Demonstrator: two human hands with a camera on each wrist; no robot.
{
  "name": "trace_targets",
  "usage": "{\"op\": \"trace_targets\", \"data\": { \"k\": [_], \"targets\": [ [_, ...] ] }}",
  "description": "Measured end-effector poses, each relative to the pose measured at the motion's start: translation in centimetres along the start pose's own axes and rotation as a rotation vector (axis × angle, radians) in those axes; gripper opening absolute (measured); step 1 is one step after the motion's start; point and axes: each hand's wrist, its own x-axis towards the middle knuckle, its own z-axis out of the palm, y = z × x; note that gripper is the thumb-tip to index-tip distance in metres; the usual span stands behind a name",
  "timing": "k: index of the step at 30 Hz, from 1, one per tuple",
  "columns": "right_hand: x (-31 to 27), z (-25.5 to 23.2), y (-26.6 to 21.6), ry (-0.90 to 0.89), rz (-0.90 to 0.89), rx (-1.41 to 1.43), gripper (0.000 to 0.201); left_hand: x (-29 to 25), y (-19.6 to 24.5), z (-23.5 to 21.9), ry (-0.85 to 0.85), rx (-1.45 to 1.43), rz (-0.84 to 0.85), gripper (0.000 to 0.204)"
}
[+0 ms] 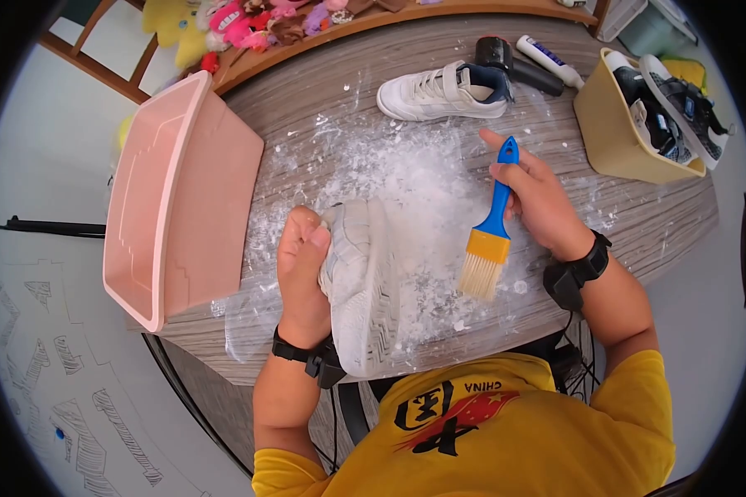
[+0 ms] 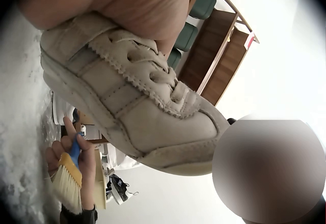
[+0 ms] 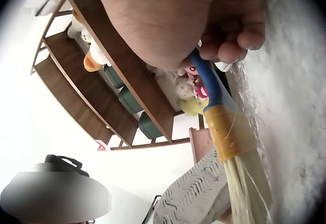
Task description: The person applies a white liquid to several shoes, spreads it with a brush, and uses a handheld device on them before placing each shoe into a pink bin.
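Observation:
My left hand (image 1: 303, 269) grips a white lace-up sneaker (image 1: 352, 286) by its upper near the heel, with the toe toward my body and the patterned sole (image 3: 191, 191) facing right. In the left wrist view the laces and stitched side of that sneaker (image 2: 147, 96) show up close. To the right, my right hand (image 1: 543, 195) pinches the blue handle of a paintbrush (image 1: 497, 215) between thumb and fingers, its pale bristles pointing down toward my body. The index finger reaches out past the handle. Between brush and sneaker sole there is a gap. White powder (image 1: 431, 182) covers the tabletop beneath both hands.
A pink bin (image 1: 215, 166) stands at the left. Farther back lies another white sneaker (image 1: 443, 93), beside a black cylindrical object (image 1: 535, 74) and a white tube (image 1: 551, 60). A yellow bin (image 1: 593, 112) with several shoes stands at the right. Plush toys (image 1: 290, 21) fill the shelf behind.

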Motion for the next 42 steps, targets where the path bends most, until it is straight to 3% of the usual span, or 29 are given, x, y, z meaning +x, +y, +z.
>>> {"op": "trace_targets", "data": {
  "k": [6,9,12,15,18,21,22,24,27,30,33,37,42],
  "targets": [
    [0.7,-0.2,0.4,-0.017,-0.057,-0.1,0.059,0.0,-0.1,-0.4,-0.018,0.045,0.019,0.014],
    [1.4,-1.3,1.4,0.01,-0.197,-0.411,0.061,0.0,-0.1,-0.4,-0.027,0.054,0.026,0.015],
    [2.1,-2.2,1.6,0.087,-0.266,-0.513,0.057,-0.1,-0.2,0.0,-0.039,0.051,0.028,0.016],
    [2.5,-3.5,0.5,0.09,-0.329,-0.859,0.049,-0.1,-0.3,0.4,-0.059,0.041,0.023,0.016],
    [2.2,-4.0,-1.0,0.214,-0.46,-1.096,0.036,-0.2,-0.3,0.4,-0.087,0.036,0.011,0.016],
    [3.1,-4.0,-4.7,0.313,-0.4,-1.084,0.031,-0.2,-0.3,0.1,-0.108,0.056,0.013,0.016],
    [4.6,-4.4,-5.2,0.376,-0.465,-1.092,0.031,-0.3,-0.2,0.1,-0.126,0.06,0.013,0.016],
    [8.3,-6.2,-6.1,0.499,-0.599,-1.099,0.033,-0.4,0.0,-0.1,-0.153,0.074,0.03,0.017],
    [14.3,-9.3,-5.8,0.637,-0.595,-1.364,0.052,-0.4,0.0,0.0,-0.187,0.086,0.054,0.018],
    [16.7,-9.0,-6.2,0.615,-0.077,-1.409,0.074,-0.4,0.1,0.1,-0.186,0.072,0.041,0.019],
    [18.2,-9.3,-5.2,0.688,0.06,-1.386,0.084,-0.3,-0.1,-0.2,-0.193,0.073,0.035,0.02],
    [17.6,-9.2,-5.9,0.722,0.216,-1.403,0.082,-0.4,0.2,0.0,-0.221,0.091,0.055,0.021],
    [18.4,-10.8,-5.7,0.737,0.282,-1.441,0.083,-0.3,0.0,-0.4,-0.255,0.103,0.054,0.022]
  ]
}}
